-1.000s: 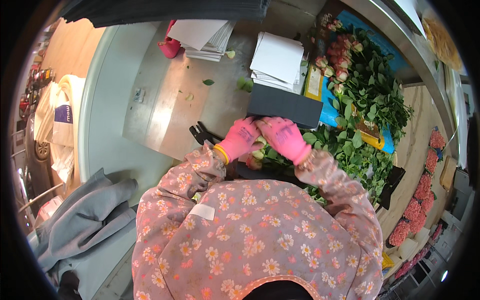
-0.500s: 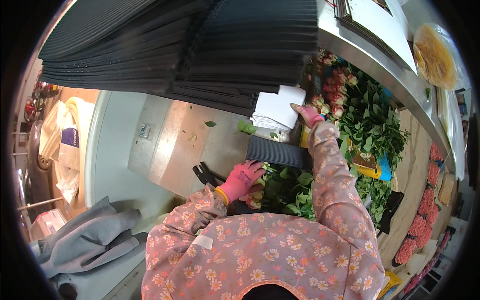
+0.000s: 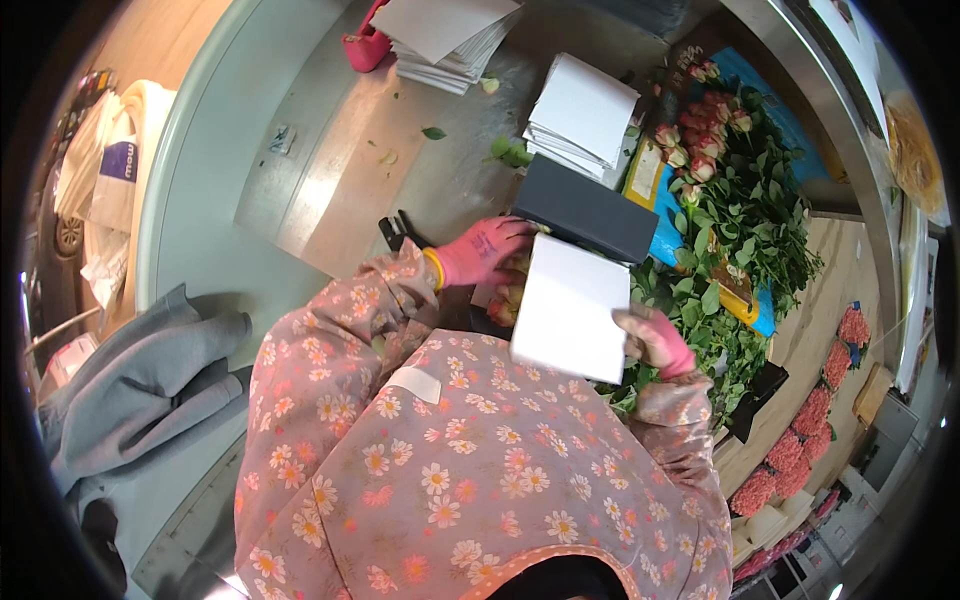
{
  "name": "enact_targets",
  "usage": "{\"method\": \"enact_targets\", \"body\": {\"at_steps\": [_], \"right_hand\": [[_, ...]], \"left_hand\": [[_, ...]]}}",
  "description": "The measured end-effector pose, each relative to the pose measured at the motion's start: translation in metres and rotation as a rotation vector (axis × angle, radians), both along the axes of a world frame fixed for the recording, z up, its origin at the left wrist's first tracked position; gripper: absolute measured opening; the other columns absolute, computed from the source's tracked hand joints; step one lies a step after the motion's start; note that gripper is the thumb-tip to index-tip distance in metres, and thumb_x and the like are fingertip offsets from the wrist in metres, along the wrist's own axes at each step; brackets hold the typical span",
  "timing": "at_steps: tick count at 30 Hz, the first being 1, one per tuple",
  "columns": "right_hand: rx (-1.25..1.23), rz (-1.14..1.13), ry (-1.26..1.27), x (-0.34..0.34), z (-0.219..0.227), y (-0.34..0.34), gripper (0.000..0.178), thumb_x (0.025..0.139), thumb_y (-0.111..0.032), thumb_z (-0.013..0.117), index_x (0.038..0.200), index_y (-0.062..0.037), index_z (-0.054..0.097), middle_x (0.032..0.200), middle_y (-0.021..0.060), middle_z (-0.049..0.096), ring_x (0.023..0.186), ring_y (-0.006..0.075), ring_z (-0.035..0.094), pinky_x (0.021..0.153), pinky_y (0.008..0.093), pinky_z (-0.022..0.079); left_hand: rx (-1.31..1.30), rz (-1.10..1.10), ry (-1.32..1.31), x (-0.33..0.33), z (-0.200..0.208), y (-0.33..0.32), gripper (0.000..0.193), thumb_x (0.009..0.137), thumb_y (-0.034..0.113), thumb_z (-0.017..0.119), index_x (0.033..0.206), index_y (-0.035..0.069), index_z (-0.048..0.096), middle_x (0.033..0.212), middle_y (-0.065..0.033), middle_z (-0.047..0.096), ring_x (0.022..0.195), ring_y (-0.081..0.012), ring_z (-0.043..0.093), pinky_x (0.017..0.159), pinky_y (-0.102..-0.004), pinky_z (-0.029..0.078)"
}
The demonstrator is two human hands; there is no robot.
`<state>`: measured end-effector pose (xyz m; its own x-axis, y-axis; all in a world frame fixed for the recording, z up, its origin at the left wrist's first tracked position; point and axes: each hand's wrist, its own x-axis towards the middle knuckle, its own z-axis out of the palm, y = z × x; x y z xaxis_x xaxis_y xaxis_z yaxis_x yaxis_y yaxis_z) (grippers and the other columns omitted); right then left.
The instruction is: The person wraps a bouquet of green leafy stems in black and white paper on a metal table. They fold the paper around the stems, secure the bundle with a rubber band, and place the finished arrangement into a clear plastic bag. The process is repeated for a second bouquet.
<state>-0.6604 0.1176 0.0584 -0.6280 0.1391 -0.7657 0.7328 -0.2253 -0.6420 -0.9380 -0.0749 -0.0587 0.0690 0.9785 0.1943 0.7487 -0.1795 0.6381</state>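
My right hand [image 3: 655, 340], in a pink glove with soiled fingertips, pinches the right edge of a white paper sheet [image 3: 573, 305], slightly blurred. The sheet lies over a bunch of roses, hiding most of it; a few pale and pink rose heads [image 3: 505, 303] show at its left edge. My left hand [image 3: 485, 252], also pink-gloved, curls its fingers round the rose heads; its fingertips are partly hidden. Just beyond both hands a dark rectangular block [image 3: 585, 208] lies against the sheet's far edge. Behind it stands a stack of white sheets [image 3: 580, 115].
More pink-and-white roses [image 3: 705, 135] with leafy stems lie at the right. A second paper stack [image 3: 450, 40] and a pink tape dispenser [image 3: 367, 45] are at the far left. A black tool [image 3: 398, 230] lies by my left wrist. A grey garment [image 3: 150, 375] hangs over the left side.
My right hand has drawn a white sheet from the far stack toward me, over the roses. The large black pleated mass overhead has left the view. My left hand stays at the roses.
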Motion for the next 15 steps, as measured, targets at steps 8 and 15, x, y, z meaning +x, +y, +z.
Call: {"method": "enact_targets", "body": {"at_steps": [8, 15], "right_hand": [[0.225, -0.160, -0.176, -0.048, -0.047, -0.038, 0.027, 0.083, -0.025, 0.067, 0.080, -0.0022, 0.052, 0.059, 0.0033, 0.054, 0.048, 0.0098, 0.051, 0.041, 0.0220, 0.037], [1.241, 0.630, 0.116, -0.066, -0.052, -0.019, 0.042, 0.081, -0.046, 0.061, 0.070, -0.0056, 0.056, 0.062, 0.0147, 0.059, 0.059, 0.0339, 0.060, 0.054, 0.0422, 0.047]], "left_hand": [[0.032, -0.001, 0.109, -0.025, 0.012, -0.033, 0.042, 0.074, 0.019, 0.064, 0.114, 0.011, 0.053, 0.120, -0.0129, 0.051, 0.112, -0.0316, 0.048, 0.093, -0.0419, 0.042], [0.279, -0.236, 0.179, 0.039, 0.020, 0.008, 0.037, 0.066, 0.028, 0.067, 0.097, 0.015, 0.053, 0.108, -0.0048, 0.053, 0.108, -0.0249, 0.050, 0.088, -0.0386, 0.045]]}}
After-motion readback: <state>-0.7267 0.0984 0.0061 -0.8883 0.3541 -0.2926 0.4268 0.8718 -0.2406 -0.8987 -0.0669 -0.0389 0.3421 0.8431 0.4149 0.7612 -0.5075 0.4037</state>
